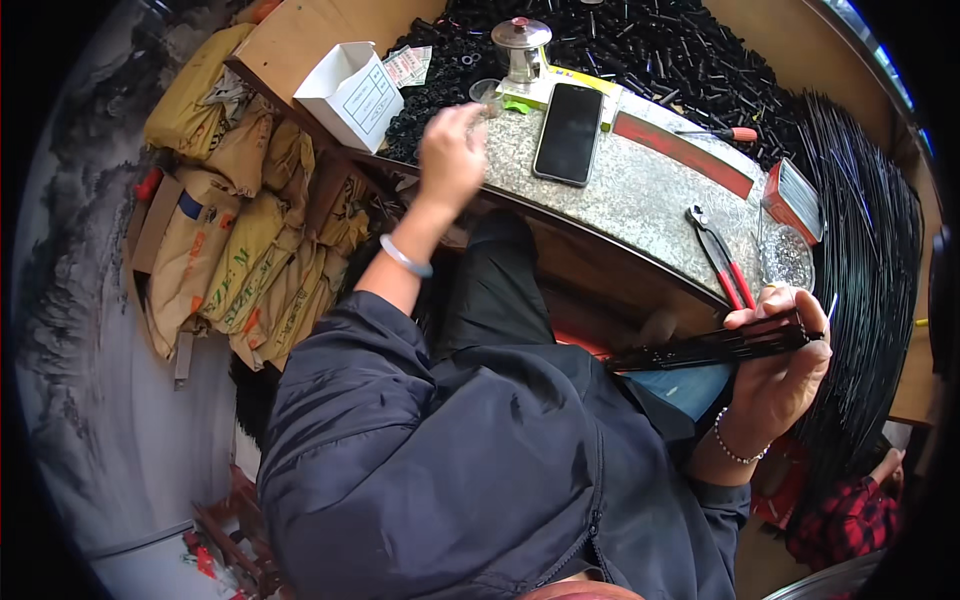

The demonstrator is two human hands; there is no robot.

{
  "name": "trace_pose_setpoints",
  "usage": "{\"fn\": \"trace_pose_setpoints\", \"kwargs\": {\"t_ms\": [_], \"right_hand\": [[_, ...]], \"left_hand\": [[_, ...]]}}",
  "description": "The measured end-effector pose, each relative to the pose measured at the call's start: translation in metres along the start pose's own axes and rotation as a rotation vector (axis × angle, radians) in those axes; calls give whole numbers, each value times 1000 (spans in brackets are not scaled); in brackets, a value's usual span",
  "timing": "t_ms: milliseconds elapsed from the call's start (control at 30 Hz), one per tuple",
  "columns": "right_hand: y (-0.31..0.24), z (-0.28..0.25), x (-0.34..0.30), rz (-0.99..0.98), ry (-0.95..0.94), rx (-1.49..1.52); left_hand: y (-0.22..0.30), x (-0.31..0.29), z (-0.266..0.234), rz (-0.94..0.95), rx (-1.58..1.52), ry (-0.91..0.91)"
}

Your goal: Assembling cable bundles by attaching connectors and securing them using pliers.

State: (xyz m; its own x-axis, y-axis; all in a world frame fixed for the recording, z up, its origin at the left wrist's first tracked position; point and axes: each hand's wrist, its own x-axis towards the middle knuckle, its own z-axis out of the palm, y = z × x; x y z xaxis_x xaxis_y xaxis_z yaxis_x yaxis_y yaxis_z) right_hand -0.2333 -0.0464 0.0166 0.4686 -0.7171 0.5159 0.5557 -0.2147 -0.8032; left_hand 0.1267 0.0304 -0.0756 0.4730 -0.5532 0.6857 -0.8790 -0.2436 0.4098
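My left hand (453, 162), with a pale bangle on its wrist, is over the near edge of the speckled worktop (510, 150). Its fingers are curled together beside a small clear dish (486, 92); whatever they may hold is too small to make out. At the right, my right hand (783, 365), wearing a beaded bracelet, is closed around a bundle of thin black rods (700, 349). The bundle points left across my lap. Just beyond that hand lie pliers with red handles (727, 265) and a clear dish of small metal pieces (786, 256).
A phone (568, 134), a screwdriver (730, 133), a lidded metal pot (522, 48) and a white box (352, 97) sit on the worktop. Black parts (660, 50) heap behind. Long black rods (860, 250) line the right; sacks (240, 250) stack left. Another person's checked sleeve (845, 520) shows lower right.
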Motion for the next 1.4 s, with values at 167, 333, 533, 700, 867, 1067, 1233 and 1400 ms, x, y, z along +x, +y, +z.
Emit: {"fn": "trace_pose_setpoints", "kwargs": {"t_ms": [167, 333, 533, 700, 867, 1067, 1233, 1400], "right_hand": [[5, 5, 6, 2, 21, -6], [9, 6, 11, -7, -1, 79], [18, 4, 8, 16, 67, -2], [32, 2, 6, 75, 59, 96], [26, 4, 3, 151, 105, 13], [30, 2, 3, 107, 59, 25], [36, 3, 0, 104, 44, 105], [36, 7, -2, 104, 57, 69]], "left_hand": [[-64, 27, 6, -64, 278, -94], [-79, 37, 30, -128, 319, -124], [-98, 56, 46, -52, 339, -216], [-94, 60, 34, -147, 281, -317], [-102, 58, 39, -94, 53, -70], [-28, 75, 11, -314, -913, 56], [144, 74, -27, -161, -1317, -414], [222, 61, -7, -129, -1813, -879]]}}
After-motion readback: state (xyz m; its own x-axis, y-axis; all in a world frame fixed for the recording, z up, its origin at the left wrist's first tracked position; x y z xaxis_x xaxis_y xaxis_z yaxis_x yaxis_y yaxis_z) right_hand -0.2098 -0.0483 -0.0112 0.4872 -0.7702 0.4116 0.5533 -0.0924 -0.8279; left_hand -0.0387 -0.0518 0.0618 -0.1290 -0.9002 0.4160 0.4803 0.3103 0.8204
